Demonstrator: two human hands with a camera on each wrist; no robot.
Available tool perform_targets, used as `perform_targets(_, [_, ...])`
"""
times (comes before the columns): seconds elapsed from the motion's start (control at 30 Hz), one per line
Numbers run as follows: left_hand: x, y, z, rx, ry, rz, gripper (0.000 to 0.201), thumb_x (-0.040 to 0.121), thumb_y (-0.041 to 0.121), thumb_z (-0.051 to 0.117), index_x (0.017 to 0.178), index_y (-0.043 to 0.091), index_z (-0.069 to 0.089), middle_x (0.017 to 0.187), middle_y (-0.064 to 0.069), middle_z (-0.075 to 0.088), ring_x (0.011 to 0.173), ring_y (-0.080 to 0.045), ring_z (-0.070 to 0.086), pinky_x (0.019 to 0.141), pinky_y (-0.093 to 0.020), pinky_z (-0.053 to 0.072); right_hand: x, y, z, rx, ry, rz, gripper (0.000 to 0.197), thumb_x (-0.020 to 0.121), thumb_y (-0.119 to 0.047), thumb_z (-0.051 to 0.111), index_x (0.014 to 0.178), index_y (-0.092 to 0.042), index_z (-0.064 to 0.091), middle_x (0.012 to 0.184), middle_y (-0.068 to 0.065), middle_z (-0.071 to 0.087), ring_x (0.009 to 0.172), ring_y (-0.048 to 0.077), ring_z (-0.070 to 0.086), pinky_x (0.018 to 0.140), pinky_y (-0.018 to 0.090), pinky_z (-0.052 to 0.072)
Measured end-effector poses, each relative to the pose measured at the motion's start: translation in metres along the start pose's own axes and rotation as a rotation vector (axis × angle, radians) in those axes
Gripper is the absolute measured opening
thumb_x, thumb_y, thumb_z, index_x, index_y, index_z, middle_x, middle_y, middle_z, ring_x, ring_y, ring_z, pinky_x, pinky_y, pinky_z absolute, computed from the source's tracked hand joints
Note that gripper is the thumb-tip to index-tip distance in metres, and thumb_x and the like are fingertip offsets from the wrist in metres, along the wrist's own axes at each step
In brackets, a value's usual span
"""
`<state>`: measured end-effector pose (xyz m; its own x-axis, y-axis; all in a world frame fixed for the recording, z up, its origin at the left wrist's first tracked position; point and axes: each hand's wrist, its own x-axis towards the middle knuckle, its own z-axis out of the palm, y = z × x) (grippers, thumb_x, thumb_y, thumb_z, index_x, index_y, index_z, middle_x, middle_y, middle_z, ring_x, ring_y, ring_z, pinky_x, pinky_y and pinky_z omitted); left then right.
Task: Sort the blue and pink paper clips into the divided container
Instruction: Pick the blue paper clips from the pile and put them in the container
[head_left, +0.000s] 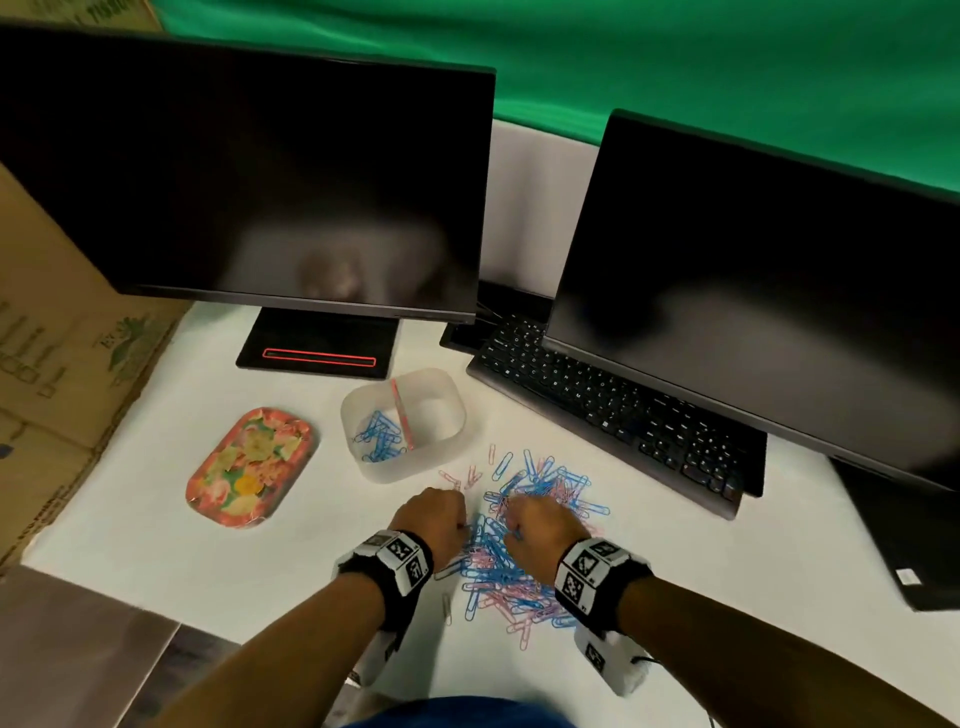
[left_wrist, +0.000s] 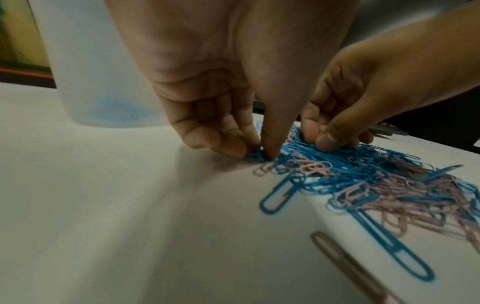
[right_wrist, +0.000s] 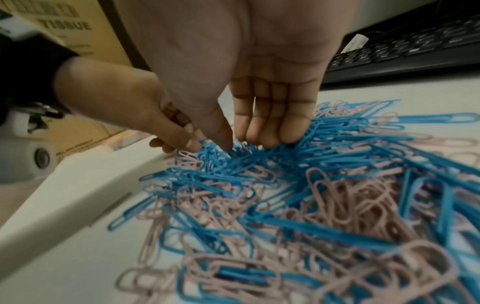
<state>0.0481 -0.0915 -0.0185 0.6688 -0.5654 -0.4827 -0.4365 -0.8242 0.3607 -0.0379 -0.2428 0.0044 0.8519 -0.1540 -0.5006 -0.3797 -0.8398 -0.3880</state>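
A mixed pile of blue and pink paper clips (head_left: 519, 556) lies on the white table in front of me. Behind it stands the frosted divided container (head_left: 447, 441). Its left compartment holds blue clips (head_left: 379, 434); the right compartment looks bare. My left hand (head_left: 436, 514) is at the pile's left edge, where thumb and fingers pinch blue clips (left_wrist: 255, 151). My right hand (head_left: 540, 525) reaches into the pile's top, its thumb and fingertips (right_wrist: 259, 137) closing on a tuft of blue clips (right_wrist: 235, 145). The two hands almost touch.
A floral tray (head_left: 252, 465) lies left of the container. A black keyboard (head_left: 613, 410) runs close along the pile's right, under a dark monitor (head_left: 753, 312). A second monitor (head_left: 249, 182) and its base (head_left: 317, 353) stand behind. A cardboard box (head_left: 62, 338) borders the left.
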Motion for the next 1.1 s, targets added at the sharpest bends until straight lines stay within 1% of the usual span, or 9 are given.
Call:
perform_targets(0.13, [0.002,-0.001,0.002,0.003,0.039,0.013,0.014,0.085,0.026,0.056,0.093,0.019,0.065,0.103,-0.005,0.067,0.096,-0.028,0.062,0.077,-0.032,0.049,0.005,0.004,0.009,-0.059,0.073,-0.011,0.011,0.089,-0.012,0.051,0.096,-0.008,0.058,0.102,0.011,0.060,0.089,0.026,0.056,0.070,0.026,0.036])
perform_targets(0.2, [0.003,-0.002,0.001,-0.041,0.068,0.024,0.015,0.083,0.024,0.055,0.090,0.021,0.068,0.098,-0.003,0.070,0.092,-0.027,0.064,0.075,-0.032,0.051,0.007,0.004,0.011,-0.046,0.075,-0.004,0.012,0.088,-0.009,0.050,0.095,-0.008,0.061,0.104,0.011,0.062,0.095,0.027,0.060,0.071,0.028,0.041])
perform_targets(0.37, [0.000,-0.005,-0.004,-0.280,0.109,0.036,0.016,0.084,0.019,0.061,0.099,0.020,0.069,0.097,-0.002,0.071,0.092,-0.022,0.065,0.083,-0.027,0.051,0.009,0.008,0.010,0.047,0.046,0.022,0.014,0.084,-0.006,0.049,0.076,-0.014,0.059,0.090,0.010,0.066,0.085,0.027,0.063,0.070,0.032,0.051])
perform_targets(0.47, [-0.001,-0.008,-0.008,-0.458,0.110,0.032,0.011,0.083,0.012,0.061,0.086,0.022,0.066,0.085,-0.003,0.071,0.081,-0.021,0.065,0.075,-0.023,0.049,0.006,0.014,0.010,0.158,0.082,0.003,0.016,0.084,-0.009,0.048,0.073,-0.015,0.058,0.081,0.006,0.064,0.075,0.022,0.060,0.066,0.031,0.051])
perform_targets(0.6, [-0.001,-0.012,-0.011,-0.566,0.134,0.012,0.019,0.079,0.008,0.060,0.071,0.025,0.059,0.077,0.002,0.069,0.076,-0.016,0.065,0.068,-0.017,0.047,0.003,0.020,0.007,0.376,0.135,0.013,0.016,0.082,-0.007,0.058,0.070,-0.015,0.062,0.066,-0.001,0.060,0.060,0.011,0.054,0.059,0.023,0.049])
perform_targets(0.7, [-0.002,-0.015,-0.012,-0.689,0.148,-0.007,0.018,0.075,0.003,0.061,0.069,0.020,0.060,0.075,0.000,0.070,0.077,-0.018,0.068,0.074,-0.025,0.052,0.003,0.026,0.000,0.538,0.166,0.036,0.020,0.080,-0.005,0.064,0.069,-0.023,0.061,0.074,0.008,0.067,0.064,0.012,0.058,0.063,0.022,0.050])
perform_targets(0.8, [-0.004,-0.016,-0.012,-0.820,0.124,-0.002,0.020,0.069,0.003,0.054,0.082,0.016,0.061,0.069,0.000,0.068,0.075,-0.023,0.070,0.074,-0.033,0.055,-0.001,0.029,-0.010,0.856,0.101,0.083,0.020,0.085,0.003,0.060,0.093,-0.015,0.061,0.078,0.014,0.064,0.057,0.013,0.056,0.058,0.024,0.049])
perform_targets(0.9, [-0.002,-0.016,-0.011,-0.944,0.087,-0.058,0.030,0.080,-0.007,0.046,0.098,0.012,0.060,0.072,-0.007,0.059,0.065,-0.024,0.068,0.066,-0.032,0.056,-0.004,0.029,-0.018,1.144,0.055,0.105,0.030,0.090,0.008,0.050,0.116,-0.007,0.058,0.078,0.010,0.056,0.058,0.016,0.059,0.057,0.027,0.052])
perform_targets(1.1, [-0.003,-0.009,-0.015,-1.164,0.047,-0.150,0.028,0.084,-0.014,0.036,0.083,0.004,0.057,0.072,-0.014,0.051,0.053,-0.018,0.051,0.052,-0.025,0.045,-0.006,0.030,-0.028,1.470,0.033,0.205,0.026,0.087,0.014,0.038,0.099,0.003,0.059,0.073,0.016,0.054,0.053,0.023,0.056,0.049,0.030,0.047])
